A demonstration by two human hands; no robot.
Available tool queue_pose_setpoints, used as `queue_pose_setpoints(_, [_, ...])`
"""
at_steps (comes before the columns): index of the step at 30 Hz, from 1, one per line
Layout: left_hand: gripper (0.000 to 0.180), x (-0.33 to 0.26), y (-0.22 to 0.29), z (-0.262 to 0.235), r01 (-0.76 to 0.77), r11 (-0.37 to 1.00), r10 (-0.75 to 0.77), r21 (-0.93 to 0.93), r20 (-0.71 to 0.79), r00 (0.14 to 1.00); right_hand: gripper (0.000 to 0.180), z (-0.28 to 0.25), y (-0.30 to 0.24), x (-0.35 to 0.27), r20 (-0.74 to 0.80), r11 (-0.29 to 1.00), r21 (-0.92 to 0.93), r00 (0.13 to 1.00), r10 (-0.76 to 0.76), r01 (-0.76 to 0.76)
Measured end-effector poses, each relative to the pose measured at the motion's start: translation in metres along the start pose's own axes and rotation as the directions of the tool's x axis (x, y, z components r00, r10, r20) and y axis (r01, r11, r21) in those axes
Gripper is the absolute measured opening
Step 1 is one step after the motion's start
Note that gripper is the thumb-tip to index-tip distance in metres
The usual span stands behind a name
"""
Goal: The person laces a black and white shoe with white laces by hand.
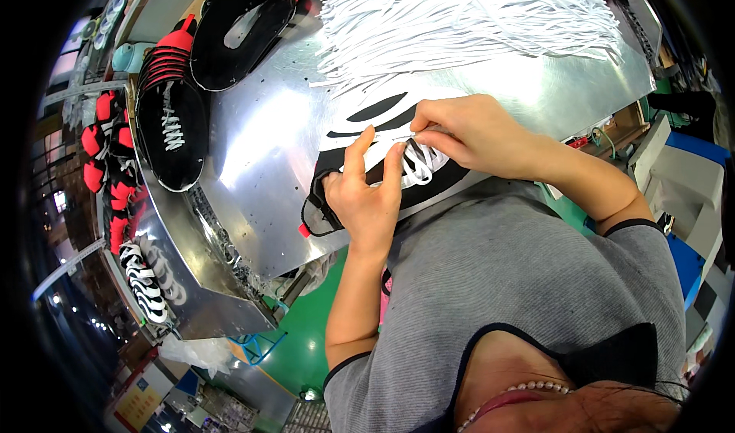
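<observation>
A black-and-white shoe upper (432, 190) lies on the metal table in front of me, its heel with a red tab toward the left. White shoelace (419, 174) is threaded through part of it and hangs in loops over the black side. My left hand (361, 196) holds the upper near its opening, thumb and forefinger raised on either side of the white part, the other fingers curled and partly hidden. My right hand (471, 136) is closed in a pinch at the lacing, thumb against forefinger, on the white shoelace. The pinched bit is mostly covered by the fingertips.
A big heap of white laces (467, 19) covers the table's far side. Two black-and-red shoe uppers (172, 119) lie at the left edge. Beyond it hang several red-and-black pieces (115, 157) and a striped upper (143, 284). A grey-and-blue bin (689, 196) stands at right.
</observation>
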State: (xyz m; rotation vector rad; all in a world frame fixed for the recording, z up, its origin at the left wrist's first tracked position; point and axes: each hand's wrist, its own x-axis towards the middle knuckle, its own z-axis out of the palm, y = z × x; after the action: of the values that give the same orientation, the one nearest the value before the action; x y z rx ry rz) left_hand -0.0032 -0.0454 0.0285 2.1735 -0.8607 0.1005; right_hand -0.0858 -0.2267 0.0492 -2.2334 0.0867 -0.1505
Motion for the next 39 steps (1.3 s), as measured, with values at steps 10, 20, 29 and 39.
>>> queue_pose_setpoints(10, [0.035,0.001,0.004,0.0,-0.051,0.999,0.051,-0.017,-0.005,0.999,0.011,-0.011,-0.007,0.002,0.043,1.0,-0.018,0.999,0.008,-0.007])
queue_pose_setpoints(20, [0.036,-0.003,0.002,0.001,-0.076,0.996,0.075,-0.037,-0.036,0.997,0.01,-0.005,-0.004,-0.001,0.015,0.995,-0.084,0.999,-0.052,0.053])
queue_pose_setpoints(29, [0.04,-0.011,0.015,0.006,-0.08,0.997,0.081,-0.024,0.037,0.996,0.016,0.018,-0.01,0.015,0.17,0.954,-0.297,0.985,0.025,0.028])
queue_pose_setpoints(39, [0.042,-0.003,0.006,-0.012,0.392,0.782,-0.31,-0.484,0.244,0.919,0.018,-0.032,0.001,-0.002,-0.007,0.991,0.054,0.993,0.121,-0.12])
